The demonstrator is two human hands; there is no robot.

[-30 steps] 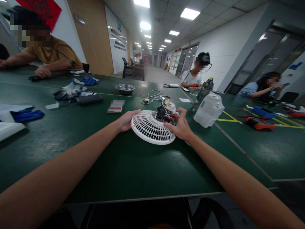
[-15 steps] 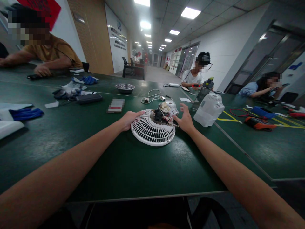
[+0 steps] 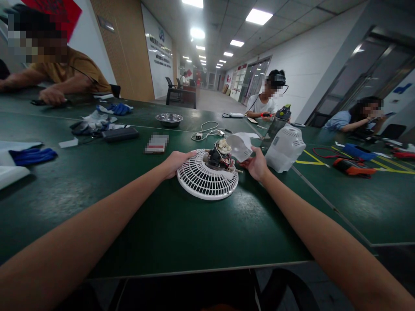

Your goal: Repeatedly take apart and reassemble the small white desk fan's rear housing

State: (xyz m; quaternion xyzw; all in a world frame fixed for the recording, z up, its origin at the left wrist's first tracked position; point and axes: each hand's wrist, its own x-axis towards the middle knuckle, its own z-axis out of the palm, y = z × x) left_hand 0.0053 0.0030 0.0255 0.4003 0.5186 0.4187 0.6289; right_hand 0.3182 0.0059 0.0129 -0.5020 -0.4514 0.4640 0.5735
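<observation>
The lettering on the far wall (image 3: 160,54) is too small for us to read, and the card (image 3: 157,144) beyond our left hand (image 3: 177,162) is blurred. Our right hand (image 3: 257,165) grasps a white cover (image 3: 239,148), fingers closed under its lower edge, clear of the table (image 3: 162,224). Just left of that grip sits the bare motor (image 3: 219,158) on the white fan grille (image 3: 202,181). Our left hand rests on the grille's left rim; whether it clamps we cannot tell. A white housing (image 3: 285,147) stands just right of the grip.
</observation>
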